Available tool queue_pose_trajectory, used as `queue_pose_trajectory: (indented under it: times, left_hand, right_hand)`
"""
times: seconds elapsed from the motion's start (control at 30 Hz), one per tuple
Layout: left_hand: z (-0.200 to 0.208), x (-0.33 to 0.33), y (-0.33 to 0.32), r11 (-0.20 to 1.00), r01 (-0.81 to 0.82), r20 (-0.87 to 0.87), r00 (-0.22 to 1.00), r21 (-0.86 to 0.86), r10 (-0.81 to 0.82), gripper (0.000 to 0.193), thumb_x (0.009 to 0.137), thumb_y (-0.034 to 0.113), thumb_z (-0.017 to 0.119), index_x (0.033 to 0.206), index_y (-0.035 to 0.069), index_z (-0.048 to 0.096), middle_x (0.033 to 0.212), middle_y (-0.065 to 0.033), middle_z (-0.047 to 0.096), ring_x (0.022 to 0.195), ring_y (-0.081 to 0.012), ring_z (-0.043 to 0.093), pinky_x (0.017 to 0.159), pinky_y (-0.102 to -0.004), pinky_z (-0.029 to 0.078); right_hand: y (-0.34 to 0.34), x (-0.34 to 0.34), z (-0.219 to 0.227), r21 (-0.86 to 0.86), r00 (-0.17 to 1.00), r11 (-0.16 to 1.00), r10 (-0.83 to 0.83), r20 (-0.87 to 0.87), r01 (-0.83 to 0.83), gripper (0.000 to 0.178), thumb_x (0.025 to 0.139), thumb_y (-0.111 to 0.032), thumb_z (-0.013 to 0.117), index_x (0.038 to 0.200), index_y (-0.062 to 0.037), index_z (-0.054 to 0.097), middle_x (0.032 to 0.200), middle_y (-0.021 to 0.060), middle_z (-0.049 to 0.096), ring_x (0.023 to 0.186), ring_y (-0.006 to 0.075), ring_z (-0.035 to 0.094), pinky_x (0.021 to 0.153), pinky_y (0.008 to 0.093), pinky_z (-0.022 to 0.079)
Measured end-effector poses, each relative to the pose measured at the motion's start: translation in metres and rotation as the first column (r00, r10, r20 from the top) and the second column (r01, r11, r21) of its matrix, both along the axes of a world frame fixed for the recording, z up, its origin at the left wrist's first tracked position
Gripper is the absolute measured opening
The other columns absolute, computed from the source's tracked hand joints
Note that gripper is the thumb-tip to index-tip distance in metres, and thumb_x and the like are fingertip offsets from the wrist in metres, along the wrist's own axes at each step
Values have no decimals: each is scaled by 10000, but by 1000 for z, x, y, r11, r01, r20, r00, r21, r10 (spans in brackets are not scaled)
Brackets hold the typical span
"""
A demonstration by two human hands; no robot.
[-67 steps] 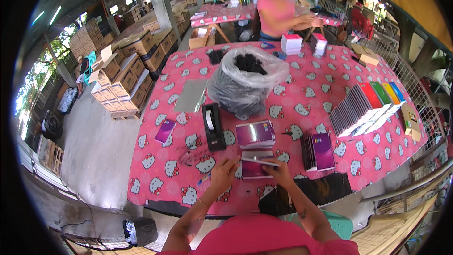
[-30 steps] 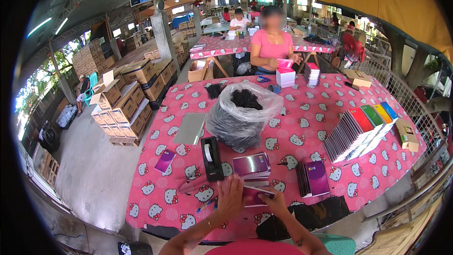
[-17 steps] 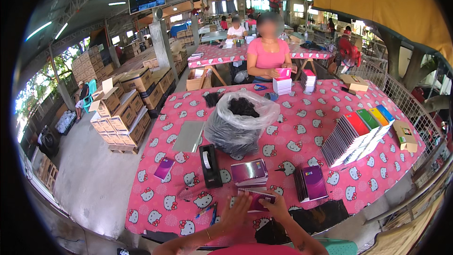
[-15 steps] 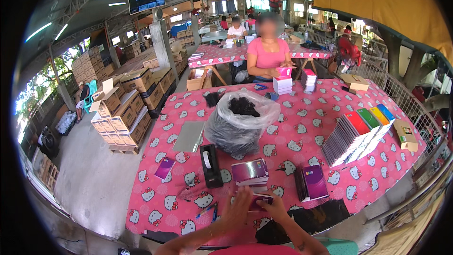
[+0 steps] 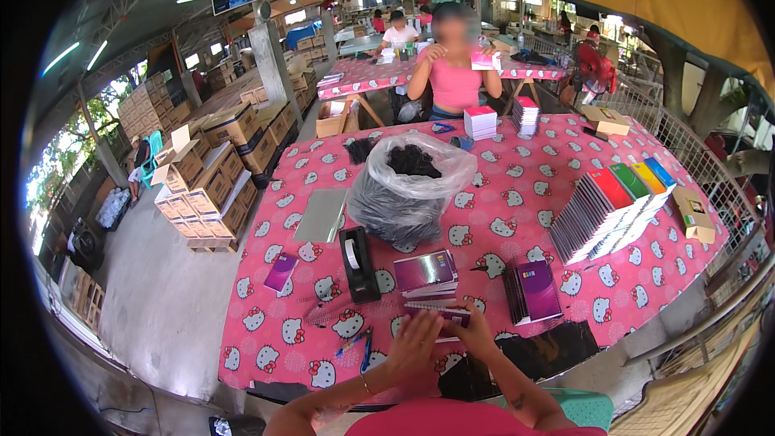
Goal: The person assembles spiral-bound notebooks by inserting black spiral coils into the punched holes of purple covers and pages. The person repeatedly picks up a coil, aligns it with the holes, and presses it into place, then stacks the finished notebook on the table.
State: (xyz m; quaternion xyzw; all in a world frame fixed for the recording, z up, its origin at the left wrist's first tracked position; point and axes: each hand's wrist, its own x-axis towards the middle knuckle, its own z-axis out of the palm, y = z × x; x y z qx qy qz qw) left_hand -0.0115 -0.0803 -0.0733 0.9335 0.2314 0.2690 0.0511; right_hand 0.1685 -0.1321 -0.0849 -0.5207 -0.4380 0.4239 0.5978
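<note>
A small purple spiral notebook [image 5: 456, 316] lies between my hands near the table's front edge, its wire binding along the far side. My left hand [image 5: 416, 343] holds its left part, with the fingers over the cover. On the right side my right hand [image 5: 478, 331] grips it, thumb on the cover. Just beyond is a stack of purple notebooks [image 5: 425, 272]. More purple spiral notebooks [image 5: 539, 292] stand in a row to the right. A single purple notebook [image 5: 281, 272] lies to the left.
A black tape dispenser [image 5: 360, 268] and pens [image 5: 367, 349] are left of my hands. Beyond stands a clear plastic bag [image 5: 404, 218] of black pieces, beside clear sheets [image 5: 321, 215]. Tall coloured notebook stacks [image 5: 601, 222] stand right. A co-worker [image 5: 456, 81] works across the pink table.
My left hand has come over the notebook, whose wire binding now shows on the far side. The co-worker has raised a pink-covered pad off the stack. The view has shifted slightly.
</note>
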Motion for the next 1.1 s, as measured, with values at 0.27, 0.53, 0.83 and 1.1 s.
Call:
queue_pose_trajectory:
  times: [0.27,0.53,0.83,1.1]
  left_hand:
    - [44,15,37,991,-41,-168,984,131,63,635,966,467,524,1427,33,473,1530,-163,419,1398,-373,405,1160,-604,209]
    - [44,21,27,991,-53,-151,986,126,72,795,936,565,517,1477,-6,401,1552,-212,369,1480,-348,297,1159,-617,189]
    - [31,30,13,993,39,-28,999,107,-36,673,987,489,482,1432,-16,462,1505,-193,445,1436,-321,374,1187,-533,181]
    - [16,26,44,978,68,-56,995,-197,-81,346,966,344,596,1218,112,641,1173,-58,653,1109,-263,615,1161,-532,244]
  right_hand:
    - [10,1,4,67,989,997,-45,143,36,593,864,8,713,1408,-61,488,1142,101,653,1018,133,620,856,277,513]
    - [7,-12,14,21,994,1000,13,110,-15,642,838,108,623,1435,-80,477,1152,102,682,986,160,655,852,296,535]
    - [8,-4,0,13,993,1000,-27,111,26,668,845,104,631,1462,-87,456,1107,102,672,988,170,657,836,308,539]
    - [20,3,-31,72,978,997,2,209,-17,828,845,59,685,1557,-133,308,1067,139,680,939,173,679,786,296,532]
